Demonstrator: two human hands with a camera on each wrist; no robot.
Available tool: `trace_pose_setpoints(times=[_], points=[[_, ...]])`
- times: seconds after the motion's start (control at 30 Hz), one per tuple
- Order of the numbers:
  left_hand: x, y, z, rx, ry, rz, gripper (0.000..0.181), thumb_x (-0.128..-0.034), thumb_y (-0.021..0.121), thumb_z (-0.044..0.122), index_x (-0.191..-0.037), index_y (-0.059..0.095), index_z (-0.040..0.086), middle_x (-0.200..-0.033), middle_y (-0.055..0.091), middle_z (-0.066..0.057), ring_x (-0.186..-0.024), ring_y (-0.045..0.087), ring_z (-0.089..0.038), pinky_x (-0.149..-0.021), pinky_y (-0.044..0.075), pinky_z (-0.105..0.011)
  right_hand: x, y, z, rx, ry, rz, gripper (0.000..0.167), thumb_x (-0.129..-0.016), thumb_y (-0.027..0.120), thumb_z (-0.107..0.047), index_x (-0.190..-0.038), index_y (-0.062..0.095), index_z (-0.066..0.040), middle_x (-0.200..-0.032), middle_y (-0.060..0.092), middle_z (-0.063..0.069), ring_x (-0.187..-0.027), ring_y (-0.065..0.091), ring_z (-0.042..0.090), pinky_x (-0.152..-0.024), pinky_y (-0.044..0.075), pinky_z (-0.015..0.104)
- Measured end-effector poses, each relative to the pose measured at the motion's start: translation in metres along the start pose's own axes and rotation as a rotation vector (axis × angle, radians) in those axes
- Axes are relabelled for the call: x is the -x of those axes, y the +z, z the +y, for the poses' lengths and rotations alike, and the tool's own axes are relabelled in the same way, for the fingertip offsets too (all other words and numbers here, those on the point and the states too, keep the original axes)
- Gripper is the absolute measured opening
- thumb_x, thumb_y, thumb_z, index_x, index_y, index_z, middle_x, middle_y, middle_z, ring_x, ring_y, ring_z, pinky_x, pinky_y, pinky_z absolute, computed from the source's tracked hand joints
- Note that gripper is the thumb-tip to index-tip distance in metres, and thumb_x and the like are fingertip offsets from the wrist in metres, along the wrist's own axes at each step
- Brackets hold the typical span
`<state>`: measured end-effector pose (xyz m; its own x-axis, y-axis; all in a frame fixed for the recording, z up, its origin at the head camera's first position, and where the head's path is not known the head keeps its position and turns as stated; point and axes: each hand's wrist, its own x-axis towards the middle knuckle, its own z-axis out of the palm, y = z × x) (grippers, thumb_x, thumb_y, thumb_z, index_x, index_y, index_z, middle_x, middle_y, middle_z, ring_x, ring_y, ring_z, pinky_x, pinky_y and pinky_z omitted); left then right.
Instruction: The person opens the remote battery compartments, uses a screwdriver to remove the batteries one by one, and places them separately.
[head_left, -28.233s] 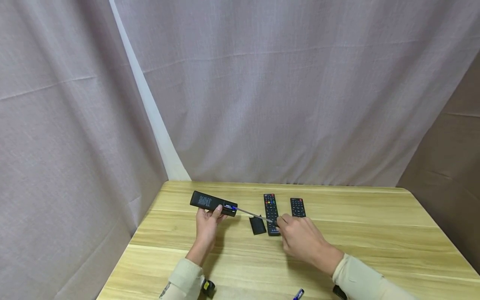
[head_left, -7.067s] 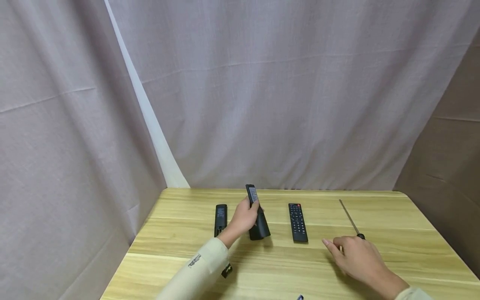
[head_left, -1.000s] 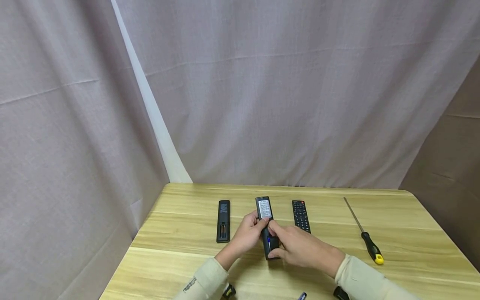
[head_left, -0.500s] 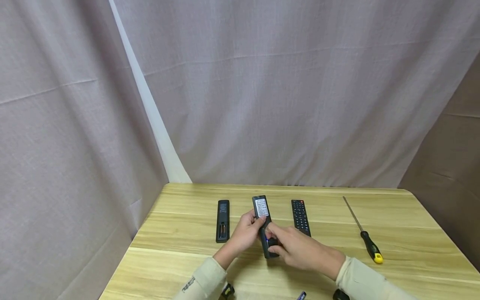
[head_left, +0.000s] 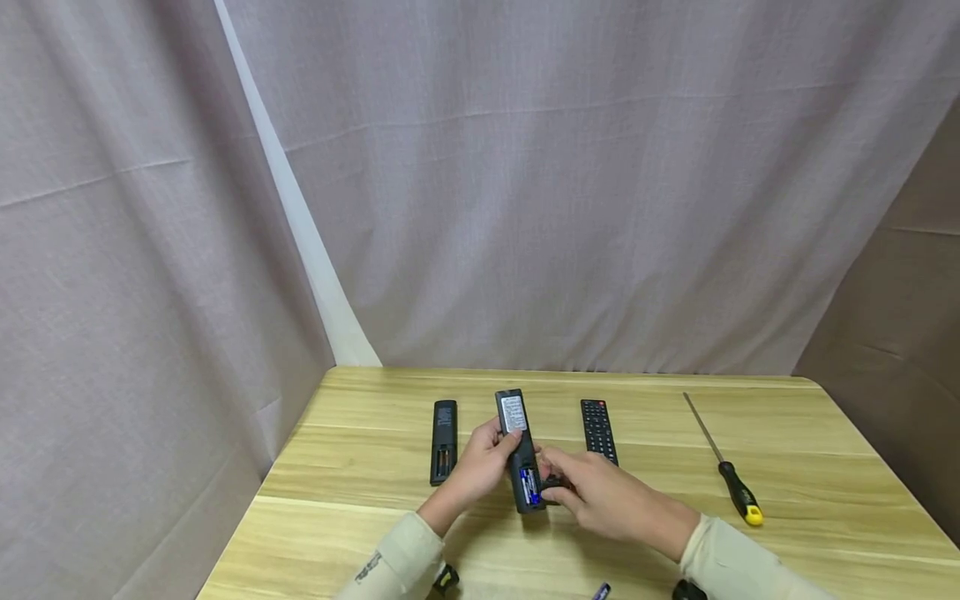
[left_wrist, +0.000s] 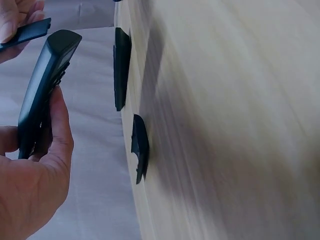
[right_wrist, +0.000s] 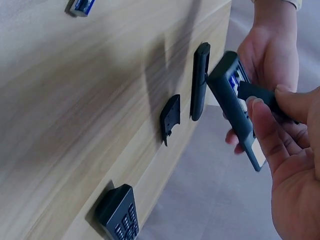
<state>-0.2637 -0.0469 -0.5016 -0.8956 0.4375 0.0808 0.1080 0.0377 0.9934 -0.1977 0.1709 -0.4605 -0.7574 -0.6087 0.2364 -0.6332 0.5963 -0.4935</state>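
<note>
While remote [head_left: 522,452] btwn hands [head_left: 480,463] [head_left: 611,497], open tbl [head_left: 660,442] room twd screwdriver [head_left: 727,472].

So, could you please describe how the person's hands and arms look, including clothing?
The left hand and right hand wear no gloves. The left sleeve and right sleeve are pale cream and reach the wrists; the left one bears a small dark marking.

A mauve-grey far curtain [head_left: 525,208] is hanging in soft folds right behind the table [head_left: 832,467], a crosswise crease running along it. A matching left curtain [head_left: 135,292] is closing off that side, and a pale strip [head_left: 303,221] is showing between the two, widening toward the bottom. Over on the right, a browner drape [head_left: 892,300] is hanging in dimmer light. The table is showing streaky, yellowish wood grain and rounded far corners.
</note>
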Motion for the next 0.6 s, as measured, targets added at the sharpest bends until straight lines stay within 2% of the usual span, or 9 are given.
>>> trace_pose_setpoints(times=[0.13,0.43,0.6], points=[[0.002,-0.006,-0.003,-0.008,-0.018,0.005,0.041,-0.1159,0.045,0.021,-0.144,0.051,-0.008,-0.128,0.071,-0.034,-0.103,0.078,-0.02,-0.077,0.063,-0.021,0.002,-0.003,0.004,0.007,0.001,0.034,0.016,-0.102,0.071,-0.014,-0.112,0.06,-0.019,-0.092,0.072,-0.009,-0.077,0.059,-0.005,-0.065,0.056,0.019],[0.007,-0.019,-0.007,-0.012,-0.019,0.046,0.042,-0.1157,0.045,0.02,-0.147,0.049,-0.007,-0.128,0.072,-0.033,-0.108,0.078,-0.026,-0.079,0.065,-0.024,0.011,-0.004,0.017,0.019,-0.019,0.084,0.013,-0.102,0.071,-0.006,-0.106,0.071,-0.018,-0.094,0.076,-0.007,-0.082,0.063,-0.007,-0.067,0.059,0.017],[0.009,-0.021,-0.006,-0.01,-0.013,0.055,0.043,-0.1154,0.046,0.02,-0.148,0.048,-0.008,-0.125,0.074,-0.03,-0.107,0.078,-0.027,-0.079,0.065,-0.025,0.015,-0.001,0.023,0.091,-0.028,0.108,0.017,-0.099,0.071,0.0,-0.104,0.076,-0.015,-0.096,0.08,-0.004,-0.087,0.072,0.001,-0.073,0.063,0.02]])
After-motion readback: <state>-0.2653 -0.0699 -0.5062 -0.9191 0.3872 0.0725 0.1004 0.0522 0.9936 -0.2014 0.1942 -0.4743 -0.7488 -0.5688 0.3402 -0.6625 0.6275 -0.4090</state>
